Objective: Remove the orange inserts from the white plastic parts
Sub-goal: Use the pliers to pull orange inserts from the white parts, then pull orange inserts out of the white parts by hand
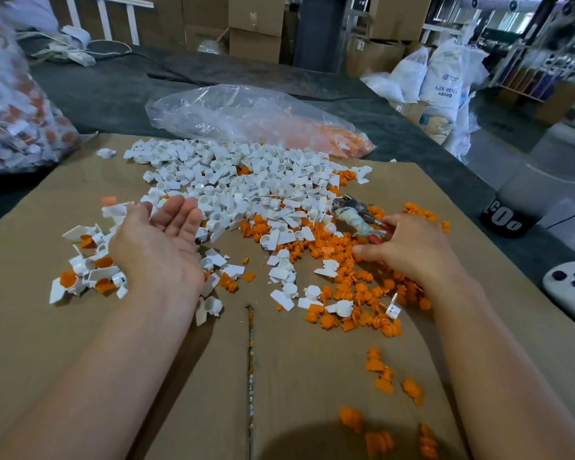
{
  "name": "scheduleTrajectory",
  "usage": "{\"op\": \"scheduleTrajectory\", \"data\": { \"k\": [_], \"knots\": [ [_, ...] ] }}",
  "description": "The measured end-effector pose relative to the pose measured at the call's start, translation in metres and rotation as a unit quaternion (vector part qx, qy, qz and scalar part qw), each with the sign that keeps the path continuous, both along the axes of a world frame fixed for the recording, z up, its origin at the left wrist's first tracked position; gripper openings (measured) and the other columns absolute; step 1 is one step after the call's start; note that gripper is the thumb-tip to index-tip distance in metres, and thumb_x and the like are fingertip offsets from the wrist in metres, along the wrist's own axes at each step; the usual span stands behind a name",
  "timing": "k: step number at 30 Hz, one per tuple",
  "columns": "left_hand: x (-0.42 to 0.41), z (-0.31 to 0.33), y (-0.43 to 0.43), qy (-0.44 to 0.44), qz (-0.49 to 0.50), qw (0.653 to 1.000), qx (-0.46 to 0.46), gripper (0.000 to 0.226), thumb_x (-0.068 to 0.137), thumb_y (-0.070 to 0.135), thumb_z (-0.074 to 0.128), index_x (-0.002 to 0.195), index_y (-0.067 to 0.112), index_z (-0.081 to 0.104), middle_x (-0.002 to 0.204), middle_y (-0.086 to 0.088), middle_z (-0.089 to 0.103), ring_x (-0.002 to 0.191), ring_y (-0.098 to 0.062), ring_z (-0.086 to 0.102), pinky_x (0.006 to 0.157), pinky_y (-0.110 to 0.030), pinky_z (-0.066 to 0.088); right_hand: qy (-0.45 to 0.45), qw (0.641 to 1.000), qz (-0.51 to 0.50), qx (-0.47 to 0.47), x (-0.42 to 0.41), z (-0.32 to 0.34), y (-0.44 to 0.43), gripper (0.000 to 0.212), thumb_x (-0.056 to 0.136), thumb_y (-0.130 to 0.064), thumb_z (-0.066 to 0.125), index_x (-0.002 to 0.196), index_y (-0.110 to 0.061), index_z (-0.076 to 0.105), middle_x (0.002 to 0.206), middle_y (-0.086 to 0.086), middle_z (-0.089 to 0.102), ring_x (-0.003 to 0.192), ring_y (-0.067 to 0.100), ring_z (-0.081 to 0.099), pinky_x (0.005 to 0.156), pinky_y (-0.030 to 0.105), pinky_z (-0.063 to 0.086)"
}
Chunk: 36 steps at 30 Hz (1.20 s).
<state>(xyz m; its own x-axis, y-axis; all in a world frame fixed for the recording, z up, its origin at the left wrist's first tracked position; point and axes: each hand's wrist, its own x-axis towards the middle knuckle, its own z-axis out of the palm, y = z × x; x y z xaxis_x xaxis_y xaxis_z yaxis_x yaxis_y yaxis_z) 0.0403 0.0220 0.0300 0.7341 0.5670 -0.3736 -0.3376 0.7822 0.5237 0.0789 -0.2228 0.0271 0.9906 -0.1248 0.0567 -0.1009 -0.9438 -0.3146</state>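
Edges: flat brown cardboard sheet (80, 327) lies on the dark grey counter (97, 91). Its far edge runs just below the clear plastic bag of orange pieces (253, 117), and its right edge slants toward the near right.
Open room: bare cardboard at near left and between the forearms, split by one seam.
Left hand (160, 240): palm up, fingers straight and close together, holding nothing. It sits between the big pile and a small cluster of white plastic parts with orange inserts still in them (87, 270).
Right hand (409, 250): fingers curled on the red handles of the cloth-wrapped metal pliers (356, 214), thumb out over the loose orange inserts (349, 280).
White plastic parts (233, 180): emptied, heaped at centre far.
Counts: two hands, one pair of pliers, two bags, the second being the clear bag of mixed parts (10, 111) at far left. Parts and inserts are too many to count.
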Motion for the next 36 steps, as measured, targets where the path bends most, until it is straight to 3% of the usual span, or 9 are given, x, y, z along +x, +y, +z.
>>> {"op": "scheduleTrajectory", "data": {
  "k": [2,5,9,12,17,20,26,32,36],
  "knots": [
    [-0.001,0.0,-0.001,0.005,-0.011,0.999,0.038,0.013,0.098,0.015,0.041,0.098,0.006,0.051,0.067,-0.005,0.062,0.05,-0.011,0.065,0.052,-0.018,0.05,0.014,1.0,0.003,0.001,0.0,0.0,0.002,0.071,0.068,-0.054,0.071,0.123,-0.013,0.053,0.118,0.006,0.057,0.099,0.02,0.05,0.072,0.03,0.035],
    [-0.003,0.001,-0.005,0.026,-0.063,0.964,0.256,0.012,0.094,0.006,0.048,0.09,0.013,0.058,0.061,0.002,0.064,0.052,-0.008,0.063,0.05,-0.019,0.051,0.029,0.999,0.013,0.008,-0.002,0.0,0.003,0.066,0.068,-0.054,0.071,0.116,-0.011,0.056,0.114,0.007,0.059,0.086,0.016,0.046,0.069,0.031,0.036],
    [-0.007,-0.01,-0.018,0.06,-0.119,0.748,0.65,0.018,0.09,0.01,0.055,0.095,0.024,0.064,0.092,0.009,0.062,0.077,-0.001,0.057,0.069,-0.017,0.043,0.049,0.998,0.025,0.013,-0.002,0.001,0.003,0.069,0.069,-0.059,0.068,0.117,-0.012,0.054,0.114,0.007,0.057,0.089,0.017,0.047,0.071,0.031,0.038],
    [-0.006,-0.02,-0.023,0.049,-0.174,0.577,0.797,0.033,0.094,0.014,0.049,0.126,0.019,0.055,0.124,0.0,0.054,0.111,-0.013,0.048,0.085,-0.015,0.03,0.071,0.997,0.033,0.005,-0.003,0.001,0.003,0.074,0.068,-0.067,0.061,0.119,-0.013,0.053,0.115,0.005,0.055,0.092,0.017,0.047,0.073,0.032,0.04],
    [-0.004,-0.028,-0.022,0.037,-0.254,0.438,0.861,0.051,0.097,0.012,0.038,0.145,0.026,0.027,0.151,0.003,0.03,0.139,-0.015,0.02,0.11,-0.031,0.015,0.086,0.995,0.042,-0.012,-0.003,0.0,0.005,0.076,0.07,-0.07,0.054,0.118,-0.012,0.052,0.121,0.007,0.052,0.104,0.022,0.049,0.076,0.033,0.039],
    [-0.004,-0.033,-0.021,0.034,-0.254,0.367,0.894,0.047,0.096,0.015,0.038,0.142,0.027,0.034,0.147,0.005,0.037,0.137,-0.016,0.028,0.111,-0.032,0.018,0.087,0.995,0.045,-0.013,-0.005,0.0,0.006,0.076,0.07,-0.07,0.055,0.119,-0.012,0.051,0.121,0.007,0.052,0.107,0.023,0.049,0.081,0.034,0.042],
    [-0.004,-0.031,-0.02,0.076,-0.228,0.399,0.885,0.03,0.087,0.001,0.05,0.106,0.02,0.063,0.112,0.0,0.058,0.107,-0.023,0.051,0.08,-0.032,0.042,0.08,0.996,0.044,-0.021,-0.007,0.001,0.007,0.067,0.072,-0.069,0.054,0.11,-0.014,0.054,0.111,0.005,0.055,0.097,0.021,0.051,0.078,0.035,0.044],
    [-0.005,-0.025,-0.02,0.081,-0.184,0.506,0.839,0.036,0.083,0.005,0.064,0.117,0.013,0.063,0.119,-0.001,0.05,0.104,-0.017,0.053,0.08,-0.013,0.032,0.047,0.998,0.039,-0.013,-0.008,0.002,0.007,0.072,0.076,-0.064,0.055,0.127,-0.014,0.049,0.129,0.006,0.05,0.113,0.022,0.047,0.083,0.034,0.038],
    [-0.007,-0.019,-0.021,0.062,-0.159,0.559,0.812,0.03,0.079,0.007,0.07,0.107,0.014,0.065,0.103,0.005,0.047,0.089,-0.007,0.045,0.071,-0.007,0.026,-0.126,0.986,0.1,0.044,-0.015,0.008,0.021,0.044,0.084,-0.047,0.058,0.12,-0.022,0.058,0.122,-0.001,0.057,0.108,0.011,0.05,0.081,0.027,0.036]
  ]
}}
